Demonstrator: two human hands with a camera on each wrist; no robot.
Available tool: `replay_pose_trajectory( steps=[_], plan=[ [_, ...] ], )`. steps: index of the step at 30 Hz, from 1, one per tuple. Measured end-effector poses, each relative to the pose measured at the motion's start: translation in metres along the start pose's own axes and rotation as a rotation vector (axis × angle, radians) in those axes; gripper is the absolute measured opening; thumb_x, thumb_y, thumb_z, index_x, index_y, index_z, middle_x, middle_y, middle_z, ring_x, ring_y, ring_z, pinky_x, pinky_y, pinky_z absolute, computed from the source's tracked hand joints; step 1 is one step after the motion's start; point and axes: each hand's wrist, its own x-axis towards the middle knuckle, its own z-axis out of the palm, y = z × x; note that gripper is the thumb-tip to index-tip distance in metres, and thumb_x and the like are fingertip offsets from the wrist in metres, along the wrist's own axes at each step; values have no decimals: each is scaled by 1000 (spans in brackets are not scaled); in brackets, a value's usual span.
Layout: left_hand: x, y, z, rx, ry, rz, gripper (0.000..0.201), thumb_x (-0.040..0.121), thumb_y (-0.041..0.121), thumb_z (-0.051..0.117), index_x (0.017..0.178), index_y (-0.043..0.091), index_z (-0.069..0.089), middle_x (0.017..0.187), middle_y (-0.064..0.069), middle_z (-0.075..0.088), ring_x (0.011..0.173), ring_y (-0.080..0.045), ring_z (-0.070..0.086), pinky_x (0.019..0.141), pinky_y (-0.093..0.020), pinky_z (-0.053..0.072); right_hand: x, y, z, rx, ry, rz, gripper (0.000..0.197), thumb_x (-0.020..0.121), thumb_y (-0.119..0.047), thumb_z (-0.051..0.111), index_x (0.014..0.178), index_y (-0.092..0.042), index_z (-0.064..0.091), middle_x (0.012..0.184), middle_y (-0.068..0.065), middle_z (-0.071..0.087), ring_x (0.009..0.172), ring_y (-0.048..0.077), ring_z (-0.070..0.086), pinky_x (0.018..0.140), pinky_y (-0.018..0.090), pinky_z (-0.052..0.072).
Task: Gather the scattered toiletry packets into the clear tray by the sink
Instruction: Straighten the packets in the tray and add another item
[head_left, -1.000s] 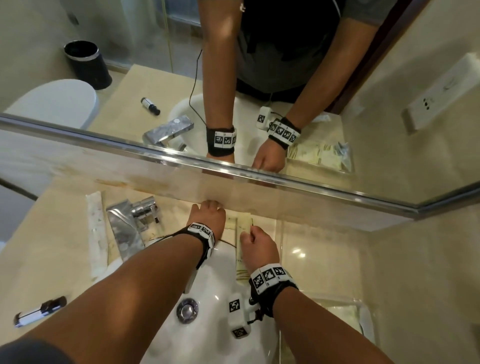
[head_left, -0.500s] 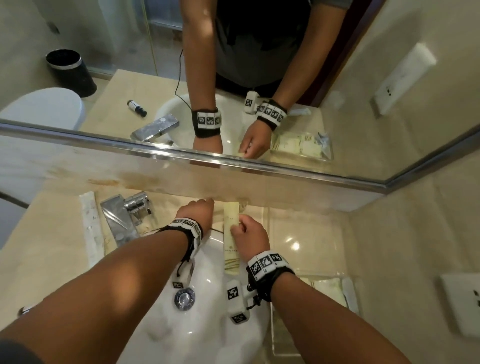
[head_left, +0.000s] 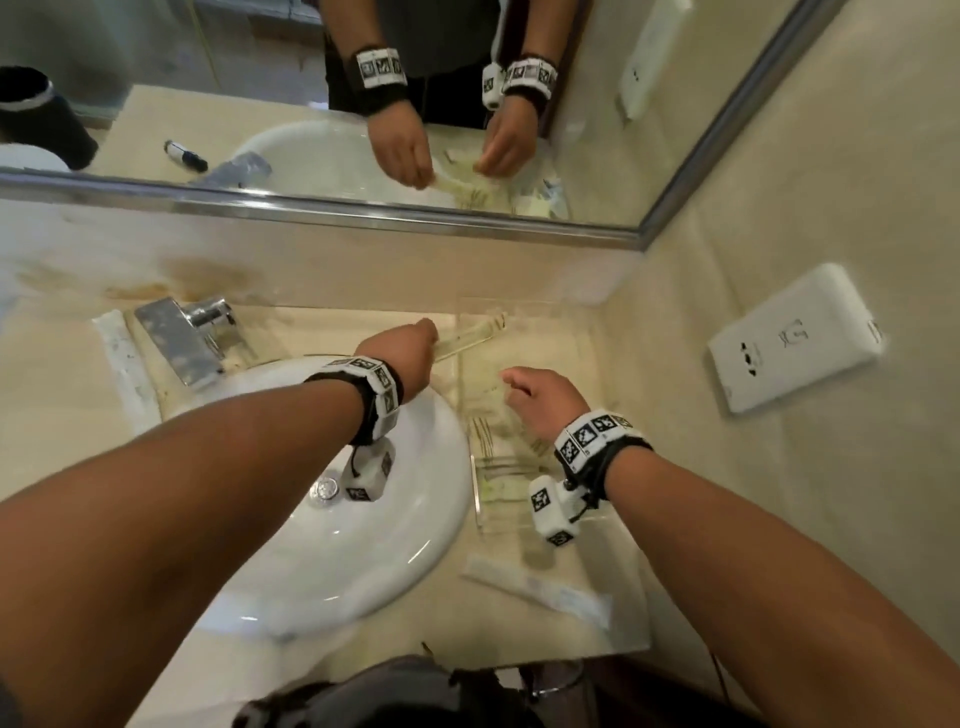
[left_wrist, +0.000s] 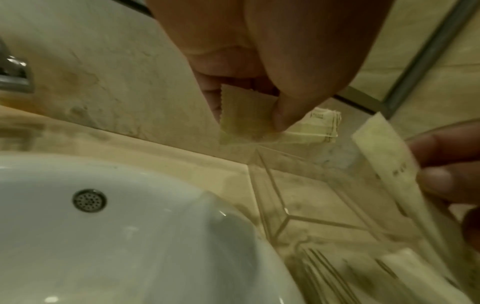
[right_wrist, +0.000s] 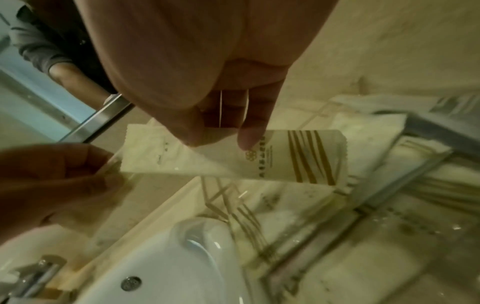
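Both packets have come off the worktop behind the sink and now hang over the clear tray (head_left: 592, 332). The left hand (head_left: 402, 345) pinches a narrow packet (head_left: 470, 335) by its end; the right hand (head_left: 540, 397) pinches a striped packet (right_wrist: 233, 156) — lower each flat before letting go. Blur hides the tray's contents, probably more packets; another packet (head_left: 540, 590) lies nearer the person than the right hand.

Head cam is smeared, so the packets already in the clear tray (head_left: 524, 467) are just a streaky blur and I can't count them. Print on the right hand's packet (right_wrist: 233, 156) is too small to read. The left hand's packet (left_wrist: 246, 115) is half hidden behind the thumb. The white packet (head_left: 540, 590) on the table's front edge is blurred too.
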Motion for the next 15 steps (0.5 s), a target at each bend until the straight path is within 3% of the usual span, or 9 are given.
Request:
replay_pose_trajectory(
  steps=[2, 9, 15],
  plan=[
    [-9, 18, 9, -10, -18, 19, 17, 92, 17, 45, 109, 19, 49, 90, -4, 61, 74, -27, 55, 63, -33, 40, -15, 15, 0, -81, -62, -11, 39, 99, -19, 51, 136, -22, 62, 142, -3, 59, 130, 16, 54, 108, 27, 40],
    [-41, 58, 38, -26, -100, 48, 16, 97, 20, 41, 111, 21, 49, 88, 0, 62, 75, -24, 57, 63, -32, 43, -47, 51, 30, -389, -321, -25, 38, 100, -23, 48, 133, -30, 64, 141, -2, 61, 126, 23, 57, 107, 37, 45],
    [-52, 63, 58, -84, -127, 22, 16, 96, 24, 42, 109, 22, 51, 85, 0, 62, 75, -24, 59, 62, -30, 43, -54, 67, 60, -541, -363, -92, 37, 99, -23, 46, 131, -29, 64, 133, 0, 65, 116, 24, 62, 92, 33, 49]
  ],
)
